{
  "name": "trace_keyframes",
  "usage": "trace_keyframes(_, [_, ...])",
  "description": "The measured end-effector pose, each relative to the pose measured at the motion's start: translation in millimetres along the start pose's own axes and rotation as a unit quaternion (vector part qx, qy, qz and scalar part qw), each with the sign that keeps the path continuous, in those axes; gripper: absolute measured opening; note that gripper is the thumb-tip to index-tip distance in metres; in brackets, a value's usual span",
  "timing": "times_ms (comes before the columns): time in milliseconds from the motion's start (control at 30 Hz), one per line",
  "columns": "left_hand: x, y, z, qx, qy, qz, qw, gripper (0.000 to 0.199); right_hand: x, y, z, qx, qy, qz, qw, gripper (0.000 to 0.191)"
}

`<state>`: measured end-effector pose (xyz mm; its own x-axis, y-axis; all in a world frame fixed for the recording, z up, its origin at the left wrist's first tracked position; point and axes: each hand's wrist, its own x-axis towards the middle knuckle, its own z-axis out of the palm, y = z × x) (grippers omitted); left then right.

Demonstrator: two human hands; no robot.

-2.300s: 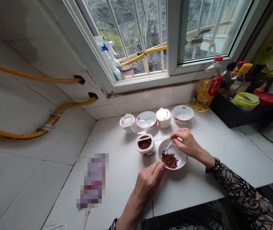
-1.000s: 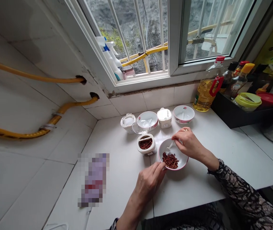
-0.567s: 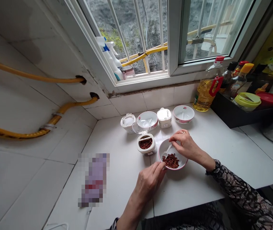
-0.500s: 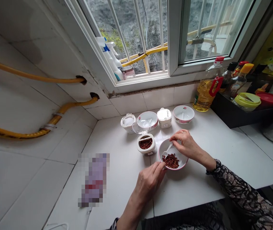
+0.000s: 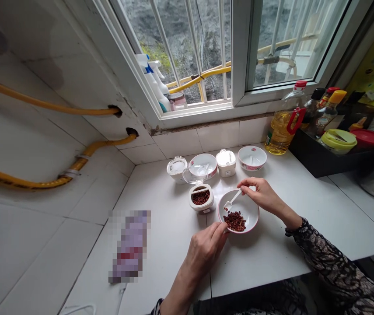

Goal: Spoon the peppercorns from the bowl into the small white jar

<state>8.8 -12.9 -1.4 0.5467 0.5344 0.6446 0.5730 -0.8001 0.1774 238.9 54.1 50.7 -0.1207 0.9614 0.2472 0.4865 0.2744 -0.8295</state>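
My left hand (image 5: pixel 207 246) grips the near-left rim of a white bowl (image 5: pixel 251 214) with a pink edge. Dark red peppercorns (image 5: pixel 235 221) lie in a heap at the bottom of that bowl. Between thumb and fingers, my right hand (image 5: pixel 259 192) pinches the handle of a small white spoon (image 5: pixel 232 201). The spoon slants down over the far-left part of the bowl, and a few bits show on its scoop. Just left of the bowl stands a cream seasoning jar (image 5: pixel 202 204) with its clear lid up, holding more of the same peppercorns.
Behind stand a lidded white jar (image 5: pixel 176 169), a floral bowl (image 5: pixel 204 165), another seasoning jar (image 5: pixel 226 162) and a second floral bowl (image 5: pixel 252 158). An oil bottle (image 5: pixel 280 127) is beside a black rack (image 5: pixel 318 159) of bottles. A blurred purple item (image 5: pixel 131 247) lies at left.
My right hand has moved slightly right, lifting the spoon off the peppercorns so that more of it shows. My left hand stays on the bowl's rim.
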Motion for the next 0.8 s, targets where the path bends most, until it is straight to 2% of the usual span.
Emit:
trace_keyframes(233, [0.1,-0.4,1.7,0.002,0.001,0.002,1.0,0.015,1.9,-4.9,-4.2,0.05,-0.012,0.029,0.998,0.018])
trace_keyframes(367, [0.4,-0.6,1.5,0.0,0.005,0.004,1.0,0.017,2.2,-12.2,2.5,0.093,0.02,-0.008,0.995,0.018])
trace_keyframes(500, [0.7,-0.3,0.9,0.002,0.004,0.005,1.0,0.016,-1.5,-18.2,20.0,0.074,0.083,-0.095,0.989,0.014])
trace_keyframes(567, [0.6,-0.2,1.1,0.003,0.002,0.006,1.0,0.015,-3.9,-18.7,29.5,0.027,0.103,-0.165,0.981,0.016])
trace_keyframes(633, [0.4,-0.3,1.3,0.001,-0.001,0.005,1.0,0.016,-5.8,-18.4,36.5,-0.043,0.099,-0.246,0.963,0.02])
trace_keyframes(733, [0.5,-0.3,1.3,-0.003,-0.005,0.001,1.0,0.016,-6.8,-19.6,38.1,-0.121,0.085,-0.33,0.932,0.025])
trace_keyframes(800, [0.7,-0.3,1.1,-0.003,-0.003,-0.001,1.0,0.016,-6.1,-21.6,32.1,-0.124,0.103,-0.338,0.927,0.025])
